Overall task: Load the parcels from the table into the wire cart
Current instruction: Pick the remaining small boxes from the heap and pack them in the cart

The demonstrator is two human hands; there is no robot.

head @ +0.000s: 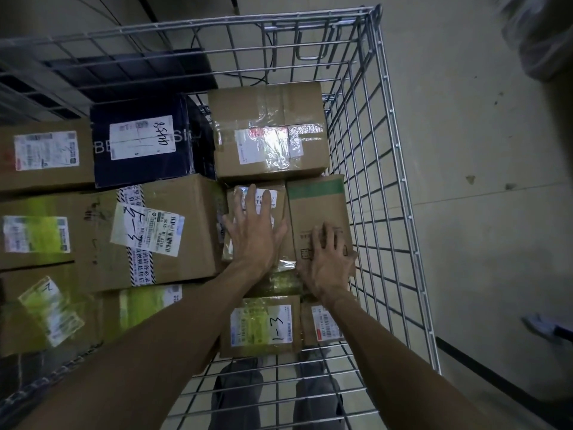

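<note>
Head view: your hands press boxes inside the wire cart (387, 156).
Left hand (254, 231) lies flat, fingers spread, on a small box (279, 206); right hand (328, 262) curls around the green-striped box (316, 206).

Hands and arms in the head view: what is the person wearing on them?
Nothing shows on them. The left hand and right hand are bare, without gloves, rings or a watch. Both forearms are uncovered to the frame edge; no sleeve is visible.

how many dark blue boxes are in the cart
1. The dark blue box sits at the cart's far side, between a brown box on the left and a taped brown box. Others may be hidden underneath.
</note>
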